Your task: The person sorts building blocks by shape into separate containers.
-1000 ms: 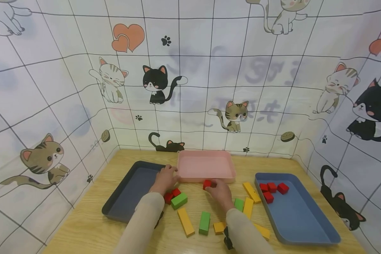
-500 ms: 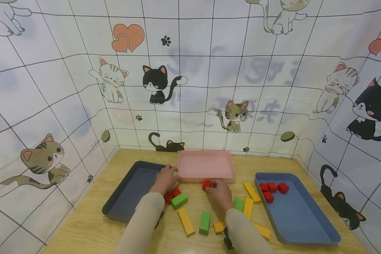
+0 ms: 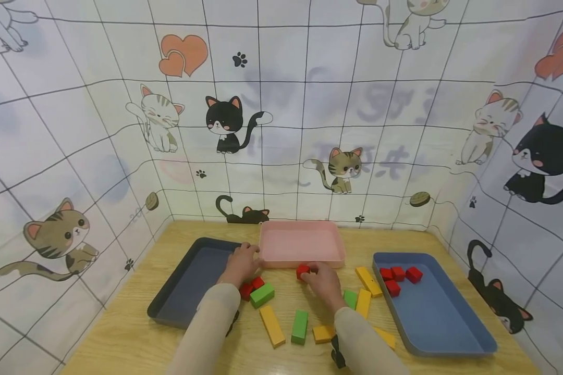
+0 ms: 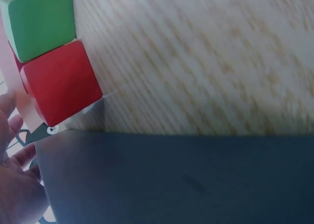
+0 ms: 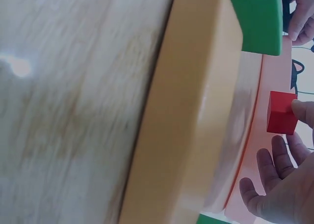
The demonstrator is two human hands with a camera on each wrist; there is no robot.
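My right hand pinches a red cube between thumb and fingers, just in front of the pink tray. In the right wrist view the thumb presses that red cube from one side, and the other fingers spread loosely. My left hand is over the right rim of the dark grey tray, close to the pink tray's left corner. The left wrist view shows its fingers relaxed, holding nothing visible. Below it on the table lie red cubes and a green block.
A blue tray on the right holds several red cubes. Yellow blocks and green blocks lie scattered across the wooden table. A cat-printed sheet stands behind and at both sides.
The head view has shifted slightly, so everything appears a little further left. Both hands stay in nearly the same place, the red cube still in the right one.
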